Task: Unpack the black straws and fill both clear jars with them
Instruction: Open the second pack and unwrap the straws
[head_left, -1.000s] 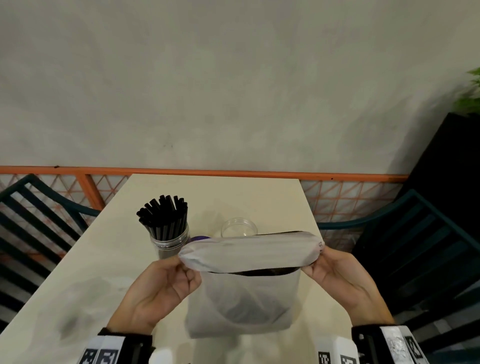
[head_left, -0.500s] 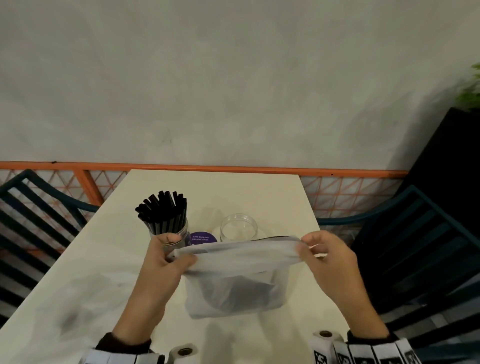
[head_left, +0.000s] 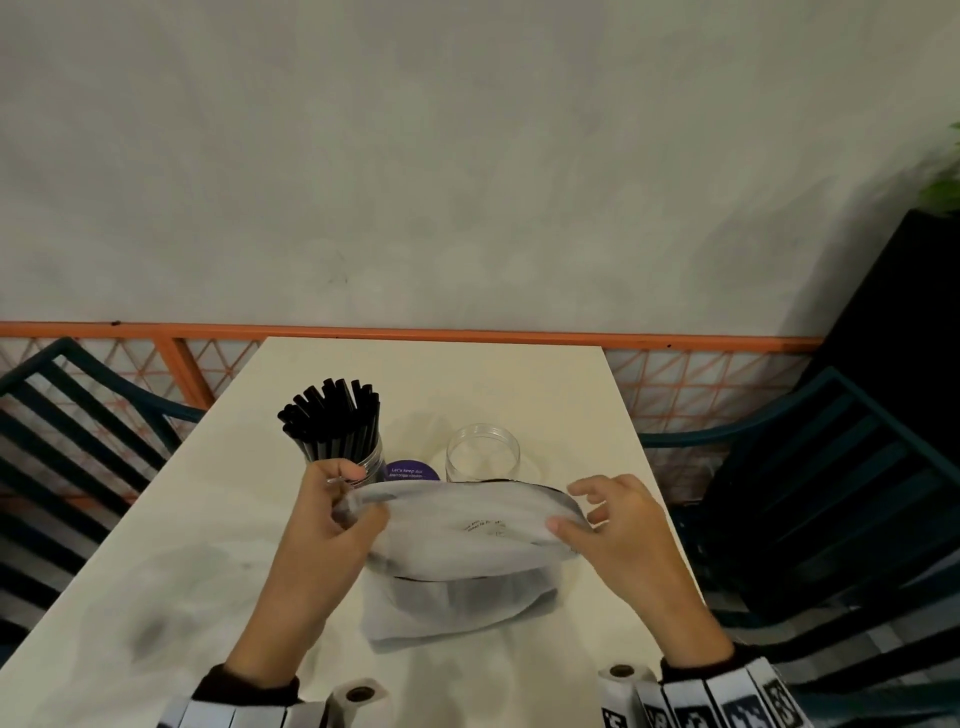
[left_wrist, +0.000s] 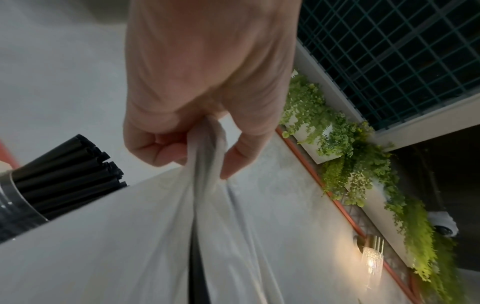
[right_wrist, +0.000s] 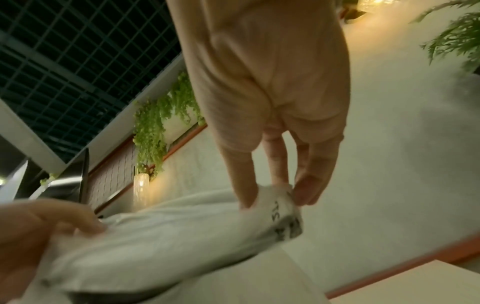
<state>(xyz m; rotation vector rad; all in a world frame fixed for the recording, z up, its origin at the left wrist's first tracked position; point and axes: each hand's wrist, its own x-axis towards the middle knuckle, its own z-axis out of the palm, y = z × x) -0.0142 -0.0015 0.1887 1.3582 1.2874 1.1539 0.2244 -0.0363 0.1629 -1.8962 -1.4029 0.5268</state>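
A translucent white plastic bag (head_left: 467, 525) stands on the cream table (head_left: 447, 384), with dark straws dimly showing inside it. My left hand (head_left: 343, 499) grips the bag's left top corner (left_wrist: 205, 148), fingers curled round the gathered plastic. My right hand (head_left: 587, 514) pinches the bag's right top corner (right_wrist: 278, 197) between thumb and fingers. Behind the bag, a clear jar (head_left: 371, 460) at the left is packed with upright black straws (head_left: 332, 421). An empty clear jar (head_left: 483, 452) stands to its right.
A purple round lid (head_left: 413, 472) lies between the two jars. Dark green slatted chairs (head_left: 810, 467) flank the table on both sides. An orange rail (head_left: 467, 332) and a grey wall run behind the table's far edge.
Both hands shifted their hold on the bag's top and the flap folded toward me. The camera tilted slightly; the jars have not moved.
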